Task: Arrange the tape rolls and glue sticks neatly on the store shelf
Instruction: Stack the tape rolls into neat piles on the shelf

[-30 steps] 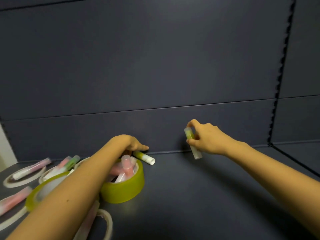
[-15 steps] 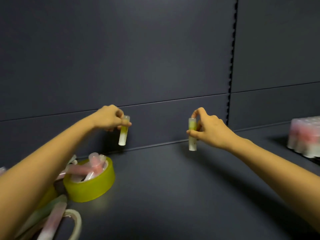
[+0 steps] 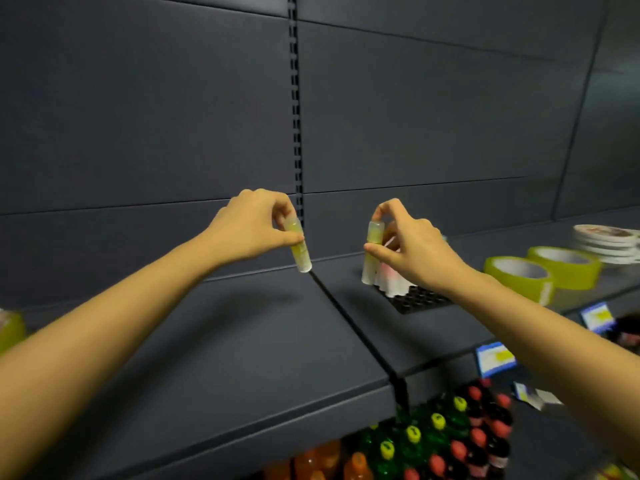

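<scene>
each hand carries one glue stick above the dark store shelf (image 3: 242, 341). the left hand (image 3: 252, 226) pinches a yellow-green glue stick (image 3: 300, 252) near its cap between thumb and fingers, the tube hanging slightly tilted, its white base clear of the shelf and close to the seam between two shelf panels. the right hand (image 3: 408, 247) grips a second glue stick (image 3: 372, 254) the same way, upright, just above the near corner of a black holder tray (image 3: 419, 299). a small cluster of pale, pink-tinted glue sticks (image 3: 391, 280) already stands at the back of that tray, partly hidden behind the right hand. further right sit two yellow tape rolls (image 3: 519, 277) side by side, and a stack of flat white rolls (image 3: 606, 242) behind them; another yellow roll (image 3: 10, 329) shows at the far left edge.

the likely step is seating both sticks in the tray. the risks, as i judge them: the right stick hangs very close to the standing cluster, so a careless descent could knock those over. the tray's sockets look small and the frame is blurred, so a stick set between sockets could tip. both grips are high on the tubes, near the cap, which lets the base swing and miss. the left stick is not over the tray at all; lowered here it would end up on bare shelf, by the seam, away from the group.
</scene>
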Demonstrator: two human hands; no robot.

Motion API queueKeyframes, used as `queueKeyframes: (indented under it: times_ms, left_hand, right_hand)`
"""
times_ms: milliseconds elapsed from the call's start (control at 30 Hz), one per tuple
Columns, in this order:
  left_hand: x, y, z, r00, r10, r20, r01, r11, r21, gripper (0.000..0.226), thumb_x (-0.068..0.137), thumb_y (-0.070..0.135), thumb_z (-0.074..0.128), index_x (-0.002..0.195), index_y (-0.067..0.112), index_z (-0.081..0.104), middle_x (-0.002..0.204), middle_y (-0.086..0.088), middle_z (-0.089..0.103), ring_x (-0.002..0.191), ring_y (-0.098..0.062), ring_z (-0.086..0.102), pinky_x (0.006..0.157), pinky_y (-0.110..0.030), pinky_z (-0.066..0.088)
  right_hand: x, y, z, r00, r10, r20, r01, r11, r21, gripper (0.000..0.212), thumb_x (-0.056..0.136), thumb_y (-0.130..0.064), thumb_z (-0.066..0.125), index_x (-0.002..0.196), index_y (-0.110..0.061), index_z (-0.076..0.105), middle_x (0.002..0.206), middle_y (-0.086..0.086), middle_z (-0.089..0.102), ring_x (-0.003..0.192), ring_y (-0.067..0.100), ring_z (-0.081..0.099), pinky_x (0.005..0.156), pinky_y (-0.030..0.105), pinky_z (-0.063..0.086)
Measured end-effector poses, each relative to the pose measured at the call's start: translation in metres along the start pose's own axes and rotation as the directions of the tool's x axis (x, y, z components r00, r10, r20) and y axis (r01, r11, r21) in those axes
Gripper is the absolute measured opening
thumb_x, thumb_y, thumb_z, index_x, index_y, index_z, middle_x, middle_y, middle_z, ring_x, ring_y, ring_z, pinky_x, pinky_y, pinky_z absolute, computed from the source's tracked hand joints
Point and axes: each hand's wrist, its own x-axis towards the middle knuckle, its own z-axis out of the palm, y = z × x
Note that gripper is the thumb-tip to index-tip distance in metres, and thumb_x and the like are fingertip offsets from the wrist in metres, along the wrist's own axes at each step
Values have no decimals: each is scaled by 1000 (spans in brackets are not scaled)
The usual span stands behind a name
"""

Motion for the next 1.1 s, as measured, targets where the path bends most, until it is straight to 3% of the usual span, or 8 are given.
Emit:
queueKeyframes:
  times_ms: [167,300,600,700,867,967,1100]
  left_hand:
    - [9,63,48,999,42,-11,-42,999,11,17,72,37,75,81,27,65,70,21,59,67,-8,53,67,-29,46]
    - [19,96,79,998,38,-49,-39,999,-12,14,74,38,75,83,29,68,68,23,58,61,2,48,66,-27,41]
    - [44,129,130,994,40,-101,-25,988,151,21,80,34,67,100,27,66,96,12,69,79,-12,55,69,-25,38]
    - [51,126,142,995,33,-92,-15,982,190,20,80,35,66,97,26,63,95,12,69,88,-14,61,68,-24,34]
    - [64,120,151,995,26,-92,-7,979,202,20,77,40,70,92,27,64,92,14,70,72,-8,50,67,-23,36]
    - [71,122,155,995,52,-79,-31,968,251,18,78,40,68,89,27,65,90,12,70,86,-12,60,66,-23,35]
    - [77,125,158,990,130,-52,-98,907,410,23,83,44,62,96,26,66,94,9,61,98,-14,53,65,-26,32]
  right_hand:
    - [-27,60,-37,998,11,-56,-12,1000,-13,33,86,-31,65,109,-21,43,80,-2,66,67,14,61,66,26,39]
    - [-38,94,-53,996,16,-84,-16,1000,2,34,85,-30,66,109,-19,45,79,1,68,74,21,65,70,32,46]
    - [-36,131,-56,998,18,-52,-14,998,65,33,85,-27,67,109,-20,45,80,-3,65,77,21,65,79,39,50]
    - [-29,140,-50,998,12,-58,-6,996,88,32,85,-28,68,106,-23,44,81,-3,66,75,19,65,79,40,51]
    - [-15,149,-42,999,-7,-43,12,994,111,31,85,-28,67,106,-24,45,81,-3,65,75,16,65,79,40,53]
    - [-7,154,-37,999,-16,-29,19,993,120,32,85,-30,66,108,-24,44,85,-1,66,77,17,64,81,41,52]
    - [2,160,-30,998,-49,-33,54,989,140,32,86,-31,66,109,-25,44,85,-1,66,77,17,64,84,41,51]
